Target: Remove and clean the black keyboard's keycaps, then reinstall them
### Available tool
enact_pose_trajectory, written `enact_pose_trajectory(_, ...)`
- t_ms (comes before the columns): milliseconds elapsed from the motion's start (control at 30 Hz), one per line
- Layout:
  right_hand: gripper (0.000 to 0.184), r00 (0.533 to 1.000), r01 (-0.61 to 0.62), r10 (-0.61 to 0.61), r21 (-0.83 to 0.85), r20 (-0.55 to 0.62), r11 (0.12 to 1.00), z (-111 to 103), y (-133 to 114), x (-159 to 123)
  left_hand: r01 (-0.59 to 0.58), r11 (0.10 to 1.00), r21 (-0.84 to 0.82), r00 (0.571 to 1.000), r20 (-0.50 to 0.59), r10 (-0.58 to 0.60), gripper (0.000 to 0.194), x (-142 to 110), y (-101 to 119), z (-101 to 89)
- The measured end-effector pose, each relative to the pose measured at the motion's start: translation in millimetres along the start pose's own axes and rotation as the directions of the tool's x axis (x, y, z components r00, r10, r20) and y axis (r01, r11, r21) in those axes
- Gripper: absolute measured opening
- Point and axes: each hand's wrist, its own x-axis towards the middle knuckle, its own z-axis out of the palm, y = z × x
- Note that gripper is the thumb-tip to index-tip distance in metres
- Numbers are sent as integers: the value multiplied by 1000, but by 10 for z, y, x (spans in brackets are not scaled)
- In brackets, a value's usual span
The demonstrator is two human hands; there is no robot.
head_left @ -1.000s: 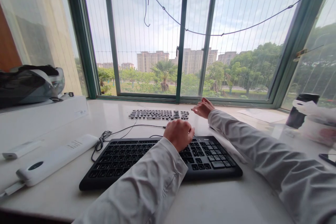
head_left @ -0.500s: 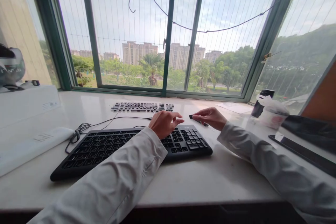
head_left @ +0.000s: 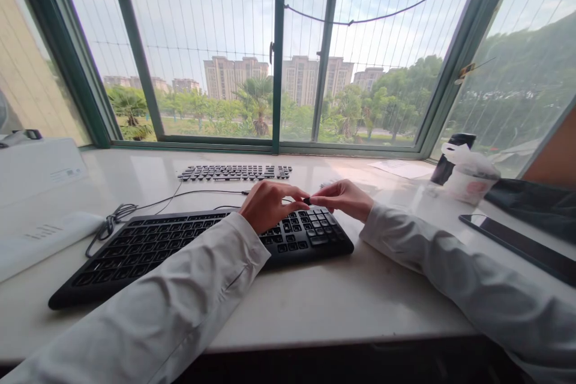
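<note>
A black keyboard [head_left: 148, 246] lies on the white sill in front of me. My left hand [head_left: 265, 204] hovers over its right end with fingers curled and fingertips pointing right. My right hand [head_left: 344, 198] comes in from the right, pinching a small black keycap [head_left: 306, 200] between thumb and forefinger. The fingertips of both hands meet at that keycap, just above the number pad. Rows of loose black keycaps [head_left: 234, 173] are laid out on the sill behind the keyboard.
The keyboard's cable [head_left: 130, 211] coils at the left. A white box [head_left: 36, 171] and a white device [head_left: 40, 237] sit at the left. A dark cup [head_left: 447, 159], a wrapped container [head_left: 468, 177], paper [head_left: 398, 168] and a phone [head_left: 517, 243] are at the right.
My right hand came back from the loose keycaps with a small black keycap and moved left to meet my left hand above the number pad. The view has swung to the right.
</note>
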Motion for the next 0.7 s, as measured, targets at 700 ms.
enact_pose_trajectory(700, 37, 936, 260, -196, -199, 291, 945, 21, -49, -47, -65, 992, 110, 984, 174, 45, 16, -40, -30, 25)
